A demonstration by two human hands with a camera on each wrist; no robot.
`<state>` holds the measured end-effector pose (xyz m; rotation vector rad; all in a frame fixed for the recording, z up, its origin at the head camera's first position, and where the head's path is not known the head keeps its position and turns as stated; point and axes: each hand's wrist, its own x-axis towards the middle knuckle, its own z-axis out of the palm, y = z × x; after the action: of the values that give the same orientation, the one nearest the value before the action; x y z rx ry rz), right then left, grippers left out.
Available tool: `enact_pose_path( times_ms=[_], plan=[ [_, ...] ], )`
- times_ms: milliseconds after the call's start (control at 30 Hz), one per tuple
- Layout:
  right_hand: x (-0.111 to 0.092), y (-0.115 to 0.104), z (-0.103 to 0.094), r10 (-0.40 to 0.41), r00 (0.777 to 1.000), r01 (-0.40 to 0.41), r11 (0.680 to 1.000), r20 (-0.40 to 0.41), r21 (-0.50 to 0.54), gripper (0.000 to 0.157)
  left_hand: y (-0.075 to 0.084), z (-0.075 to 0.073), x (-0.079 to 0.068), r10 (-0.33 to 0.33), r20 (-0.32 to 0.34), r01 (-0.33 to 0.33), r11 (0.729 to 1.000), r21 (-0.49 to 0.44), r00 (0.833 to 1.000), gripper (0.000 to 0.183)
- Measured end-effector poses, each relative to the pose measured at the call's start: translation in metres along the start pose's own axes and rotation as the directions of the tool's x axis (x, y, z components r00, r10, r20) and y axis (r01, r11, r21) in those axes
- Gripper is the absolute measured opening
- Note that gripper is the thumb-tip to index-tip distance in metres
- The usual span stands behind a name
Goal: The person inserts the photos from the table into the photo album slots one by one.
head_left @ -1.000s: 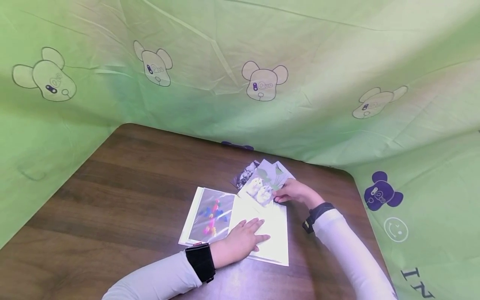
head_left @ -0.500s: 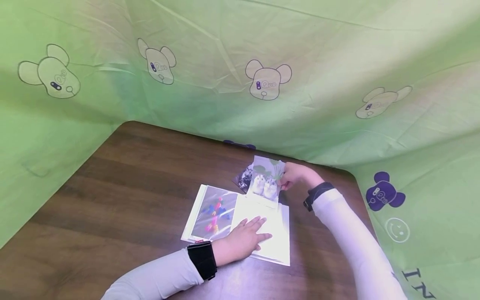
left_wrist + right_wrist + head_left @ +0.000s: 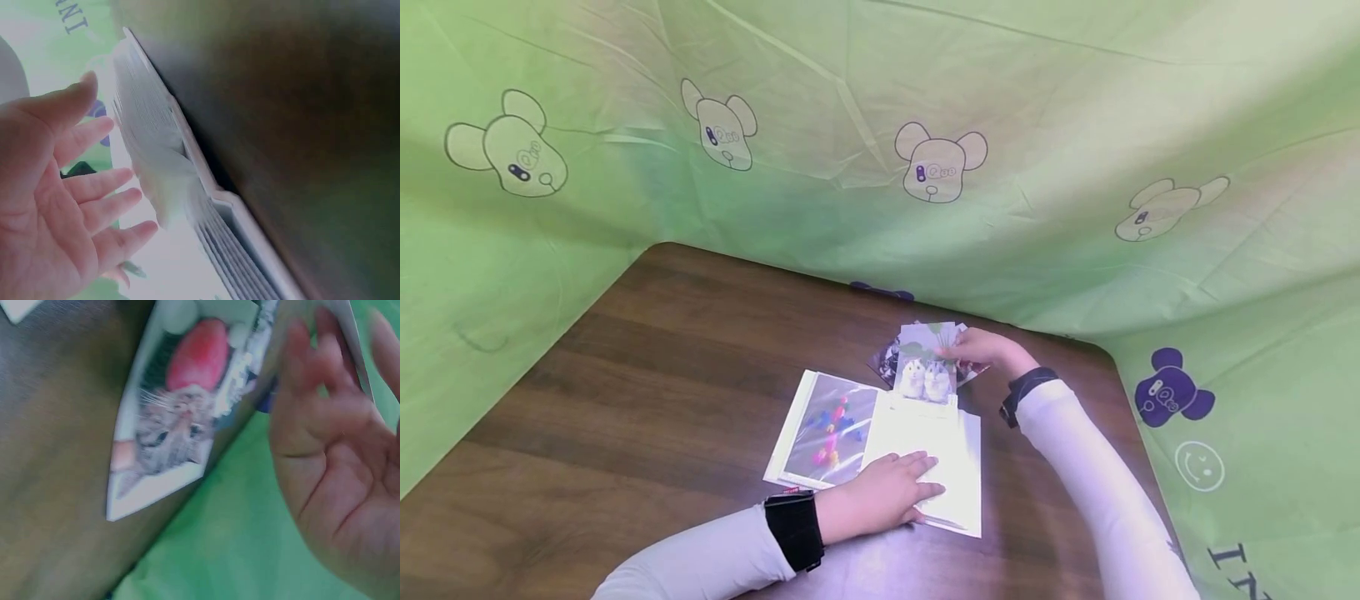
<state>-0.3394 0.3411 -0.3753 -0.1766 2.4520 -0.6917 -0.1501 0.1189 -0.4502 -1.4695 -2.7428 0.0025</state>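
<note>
An open photo album (image 3: 958, 492) lies on the table, a colourful picture (image 3: 831, 433) behind clear film on its left page. My left hand (image 3: 880, 496) rests on the blank white right page, fingers spread. In the left wrist view the album's stacked page edges (image 3: 140, 100) show beside that hand. My right hand (image 3: 981, 346) pinches the right edge of a photo (image 3: 925, 375) of two hamsters. The photo's lower edge is at the top of the right page; whether it is inside a sleeve I cannot tell. The right wrist view shows my right hand (image 3: 344, 450) with blurred fingertips.
Behind the held photo, other photos lie on the table: a dark one (image 3: 886, 360) and one of a cat in a red hat (image 3: 178, 419). The brown table (image 3: 647, 375) ends at a green printed curtain (image 3: 820, 167).
My right hand first lifts the hamster photo away from the album and turns it upright, then lowers it and shifts left to the page's top edge. The left hand stays on the page.
</note>
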Motion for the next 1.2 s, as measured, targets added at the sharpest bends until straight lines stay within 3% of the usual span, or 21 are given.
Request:
enact_pose_path(
  times_ms=[133,267,333,400,500,700,933,1067,1200],
  plan=[
    [0.005,0.011,0.01,-0.109,0.974,0.114,0.993,-0.198,0.015,0.047,0.0,0.001,-0.005,0.037,-0.028,-0.036,0.999,0.04,0.999,0.047],
    [0.009,0.018,0.023,-0.218,0.91,0.247,0.968,-0.354,0.039,0.022,0.001,0.003,-0.007,0.051,-0.048,-0.049,0.998,0.048,0.998,0.046],
    [0.009,0.021,0.028,-0.273,0.871,0.316,0.948,-0.408,0.04,0.03,0.001,0.004,-0.007,0.055,-0.052,-0.053,0.997,0.054,0.997,0.044],
    [0.008,0.022,0.031,-0.287,0.851,0.338,0.94,-0.44,0.04,0.035,0.001,0.005,-0.007,0.058,-0.049,-0.055,0.997,0.057,0.997,0.043],
    [0.008,0.023,0.034,-0.254,0.851,0.296,0.955,-0.459,0.02,0.032,0.001,0.005,-0.007,0.059,-0.039,-0.057,0.997,0.047,0.997,0.043],
    [0.007,0.026,0.035,-0.159,0.887,0.209,0.976,-0.434,0.069,0.032,0.002,0.002,-0.006,0.061,-0.026,-0.061,0.998,0.031,0.998,0.043],
    [0.004,0.026,0.037,-0.187,0.948,0.228,0.963,-0.259,0.14,0.026,0.002,0.003,-0.007,0.055,-0.028,-0.054,0.998,0.016,0.998,0.043],
    [0.002,0.025,0.038,-0.136,0.975,0.172,0.964,-0.178,0.205,0.025,0.001,0.004,-0.007,0.055,-0.03,-0.055,0.998,0.005,0.998,0.043],
    [0.0,0.022,0.04,-0.137,0.967,0.182,0.962,-0.213,0.206,0.027,0.001,0.005,-0.007,0.063,-0.028,-0.063,0.998,0.008,0.998,0.044]
  ],
)
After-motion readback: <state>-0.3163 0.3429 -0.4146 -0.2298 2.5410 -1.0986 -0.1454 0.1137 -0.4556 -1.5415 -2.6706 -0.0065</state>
